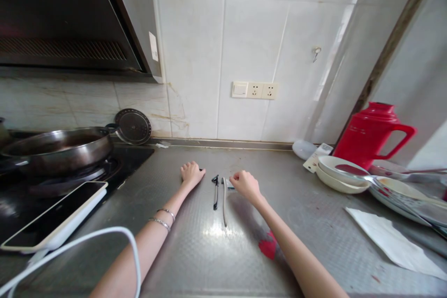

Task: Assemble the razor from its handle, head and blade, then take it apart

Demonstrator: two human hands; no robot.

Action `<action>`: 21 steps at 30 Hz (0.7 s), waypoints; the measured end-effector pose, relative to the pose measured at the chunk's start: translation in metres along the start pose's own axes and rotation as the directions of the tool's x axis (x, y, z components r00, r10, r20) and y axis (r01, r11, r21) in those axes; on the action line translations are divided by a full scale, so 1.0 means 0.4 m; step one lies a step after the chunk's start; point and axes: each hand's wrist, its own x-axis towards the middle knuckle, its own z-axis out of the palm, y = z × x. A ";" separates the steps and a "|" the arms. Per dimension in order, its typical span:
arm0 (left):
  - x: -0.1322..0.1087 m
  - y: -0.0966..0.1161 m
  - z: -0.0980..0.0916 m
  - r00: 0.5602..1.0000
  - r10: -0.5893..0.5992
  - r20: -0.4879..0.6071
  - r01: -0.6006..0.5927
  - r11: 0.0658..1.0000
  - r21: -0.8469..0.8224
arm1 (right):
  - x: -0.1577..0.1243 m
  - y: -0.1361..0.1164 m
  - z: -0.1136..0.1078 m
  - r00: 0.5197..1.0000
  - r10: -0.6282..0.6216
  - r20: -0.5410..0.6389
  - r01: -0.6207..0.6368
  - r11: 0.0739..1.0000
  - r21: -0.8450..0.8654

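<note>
My left hand (pixel 192 174) rests low on the steel counter with its fingers curled. A small black bit shows beside its thumb; the rest is hidden. To its right lies a thin black razor-like tool (pixel 215 195) with an angled head at the far end. Next to that lies a slim pale stick (pixel 224 205), like a toothbrush, pointing toward me. A small clear packet (pixel 230 185) is beside the stick, partly behind my right hand (pixel 246 184). That hand is closed in a fist near the packet; whatever it holds cannot be made out.
On the left, a steel pan (pixel 63 149) sits on the stove, with a phone (pixel 56 216) and white cable (pixel 104 230) nearer me. A red thermos (pixel 372 132), stacked bowls (pixel 342 181) and a white napkin (pixel 391 240) occupy the right. Sockets (pixel 256 90) are on the wall.
</note>
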 end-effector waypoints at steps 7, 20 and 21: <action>-0.002 -0.005 0.008 0.999 -0.031 -0.021 0.030 0.999 -0.012 | 0.000 0.004 0.000 1.000 -0.013 -0.010 0.014 1.000 0.009; -0.015 0.014 -0.013 0.977 0.176 -0.121 -0.206 0.930 -0.305 | 0.014 0.016 -0.009 0.997 -0.006 -0.076 0.020 0.983 0.185; -0.021 0.022 -0.022 0.961 0.221 -0.164 -0.266 0.899 -0.348 | 0.020 0.021 -0.009 0.996 -0.023 -0.088 0.045 0.967 0.249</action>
